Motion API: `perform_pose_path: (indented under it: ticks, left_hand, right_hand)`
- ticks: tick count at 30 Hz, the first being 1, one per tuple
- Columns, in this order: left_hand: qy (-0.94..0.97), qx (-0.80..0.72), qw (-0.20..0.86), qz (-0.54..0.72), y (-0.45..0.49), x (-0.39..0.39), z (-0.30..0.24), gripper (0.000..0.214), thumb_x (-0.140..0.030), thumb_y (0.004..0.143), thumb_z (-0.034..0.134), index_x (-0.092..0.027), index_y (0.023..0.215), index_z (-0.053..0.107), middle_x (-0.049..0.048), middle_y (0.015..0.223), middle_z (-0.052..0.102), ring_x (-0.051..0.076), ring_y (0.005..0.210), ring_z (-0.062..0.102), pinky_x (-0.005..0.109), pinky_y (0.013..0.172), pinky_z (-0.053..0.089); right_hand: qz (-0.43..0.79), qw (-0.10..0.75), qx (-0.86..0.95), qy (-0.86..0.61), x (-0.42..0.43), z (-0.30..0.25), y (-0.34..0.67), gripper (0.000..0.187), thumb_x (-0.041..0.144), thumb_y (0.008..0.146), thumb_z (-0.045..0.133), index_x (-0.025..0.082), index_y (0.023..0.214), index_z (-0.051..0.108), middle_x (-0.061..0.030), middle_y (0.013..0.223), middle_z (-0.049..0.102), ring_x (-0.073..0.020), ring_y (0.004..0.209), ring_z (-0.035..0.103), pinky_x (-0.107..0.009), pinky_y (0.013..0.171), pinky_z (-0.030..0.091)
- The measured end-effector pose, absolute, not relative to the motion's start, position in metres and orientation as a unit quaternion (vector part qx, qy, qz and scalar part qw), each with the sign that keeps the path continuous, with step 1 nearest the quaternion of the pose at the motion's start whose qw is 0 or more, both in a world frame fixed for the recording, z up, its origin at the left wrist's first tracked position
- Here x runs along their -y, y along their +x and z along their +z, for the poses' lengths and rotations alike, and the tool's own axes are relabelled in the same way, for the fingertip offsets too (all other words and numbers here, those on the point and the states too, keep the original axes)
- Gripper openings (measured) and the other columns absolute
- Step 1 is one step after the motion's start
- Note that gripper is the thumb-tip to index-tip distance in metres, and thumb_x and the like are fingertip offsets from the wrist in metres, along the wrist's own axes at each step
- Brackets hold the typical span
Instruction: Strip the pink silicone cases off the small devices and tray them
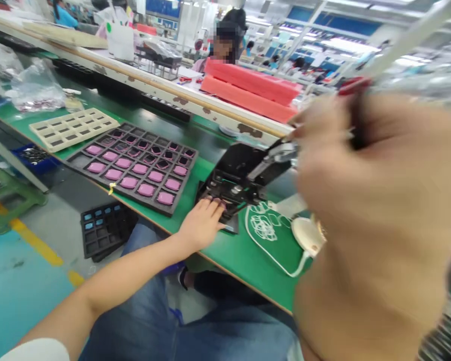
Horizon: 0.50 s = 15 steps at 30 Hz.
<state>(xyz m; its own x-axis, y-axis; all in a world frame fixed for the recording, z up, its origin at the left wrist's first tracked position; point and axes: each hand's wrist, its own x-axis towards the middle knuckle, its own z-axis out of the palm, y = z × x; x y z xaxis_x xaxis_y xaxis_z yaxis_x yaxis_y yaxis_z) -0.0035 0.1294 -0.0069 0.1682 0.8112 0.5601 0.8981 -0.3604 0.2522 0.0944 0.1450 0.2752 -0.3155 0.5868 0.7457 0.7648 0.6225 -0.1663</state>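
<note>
A black toggle press point(235, 183) with a metal lever linkage stands on the green bench in front of me. My left hand point(201, 223) reaches to its base, fingers together and bent under the raised upper part. A bit of purple shows at those fingertips, but what they hold is mostly hidden. Close to the camera and blurred, my right hand point(364, 165) is closed around the dark and red handle point(355, 87) of the press's lever. Left of the press lies a black compartment tray point(176, 203) holding several pink-purple rounded cases and dark, purple-rimmed ones.
A cream compartment tray point(54, 145) and a plastic bag point(37, 87) lie farther left. White ring-shaped gaskets point(263, 228) and a round cream object with a white cable point(306, 235) are right of the press. Red bins point(248, 90) stand behind the rail; dark trays point(105, 235) sit below.
</note>
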Motion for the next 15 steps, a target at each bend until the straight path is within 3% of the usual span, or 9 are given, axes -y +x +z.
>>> perform_pose_path:
  ticks: [3, 7, 11, 15]
  left_hand:
    - [-0.753, 0.543, 0.038, -0.368, -0.003, -0.125, -0.003, 0.055, -0.036, 0.105, 0.061, -0.009, 0.152, 0.052, 0.0234, 0.155, 0.058, 0.038, 0.151, 0.049, 0.056, 0.125, 0.043]
    - [-0.727, 0.543, 0.014, -0.42, -0.016, -0.098, 0.007, 0.036, -0.02, 0.108, 0.047, -0.016, 0.141, 0.061, 0.0183, 0.148, 0.064, 0.029, 0.143, 0.059, 0.05, 0.119, 0.052]
    - [-0.691, 0.585, 0.02, -0.425, -0.064, -0.072, 0.024, 0.034, -0.012, 0.105, 0.044, -0.022, 0.127, 0.069, 0.0127, 0.132, 0.071, 0.024, 0.129, 0.066, 0.045, 0.113, 0.055]
    - [-0.619, 0.686, 0.046, -0.378, -0.135, -0.095, 0.05, 0.035, -0.008, 0.103, 0.041, -0.018, 0.119, 0.071, 0.0153, 0.126, 0.07, 0.026, 0.128, 0.063, 0.047, 0.116, 0.05]
  right_hand:
    - [-0.189, 0.463, 0.707, -0.499, -0.182, 0.316, 0.128, 0.058, 0.06, 0.11, 0.03, 0.026, 0.127, 0.075, -0.0145, 0.12, 0.075, -0.0401, 0.12, 0.069, -0.052, 0.094, 0.049]
    - [-0.004, 0.405, 0.787, -0.467, -0.224, 0.321, 0.124, 0.046, 0.052, 0.109, 0.037, 0.034, 0.105, 0.079, -0.006, 0.101, 0.081, -0.029, 0.087, 0.073, -0.044, 0.077, 0.058]
    - [-0.072, 0.51, 0.795, -0.322, -0.2, 0.266, 0.114, 0.038, 0.04, 0.112, 0.041, 0.026, 0.111, 0.076, -0.0039, 0.094, 0.08, -0.0211, 0.083, 0.076, -0.037, 0.082, 0.058]
    - [-0.12, 0.559, 0.776, -0.266, -0.167, 0.192, 0.123, 0.026, 0.028, 0.11, 0.051, 0.021, 0.114, 0.075, -0.0098, 0.113, 0.081, -0.0238, 0.103, 0.078, -0.037, 0.088, 0.06]
